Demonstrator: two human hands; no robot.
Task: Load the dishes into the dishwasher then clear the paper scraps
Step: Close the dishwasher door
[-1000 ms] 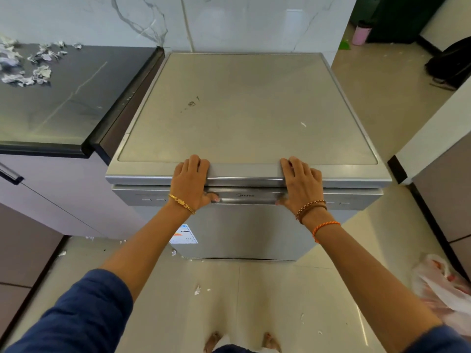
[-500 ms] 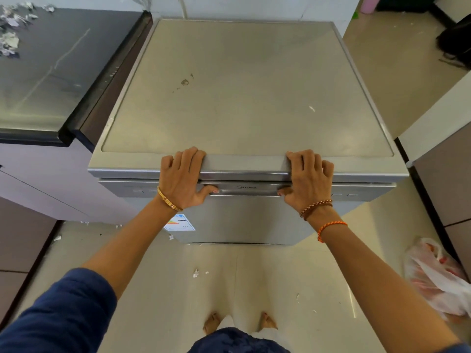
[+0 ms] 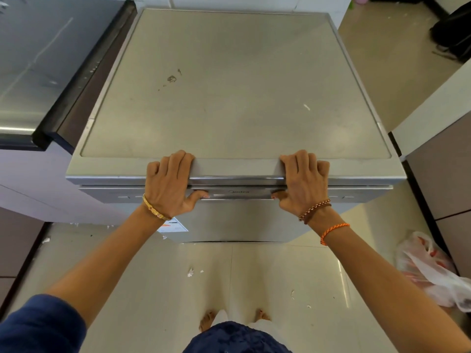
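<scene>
A silver dishwasher (image 3: 229,98) stands in front of me, its flat top bare and its door (image 3: 242,220) upright, apparently shut. My left hand (image 3: 168,184) grips the front top edge left of centre, fingers curled over the top and thumb on the handle strip (image 3: 239,194). My right hand (image 3: 303,184) grips the same edge right of centre in the same way. No dishes are in view. Small white paper scraps (image 3: 190,272) lie on the floor below the door.
A dark countertop (image 3: 38,59) adjoins the dishwasher on the left. A cabinet (image 3: 446,161) stands close on the right, with a crumpled plastic bag (image 3: 430,271) on the floor beside it. A black bag (image 3: 456,31) lies far right. My feet stand on pale tiles.
Both hands have kept their hold on the dishwasher's front edge. My view has moved closer and tilted down, so the paper scraps on the countertop have left the frame.
</scene>
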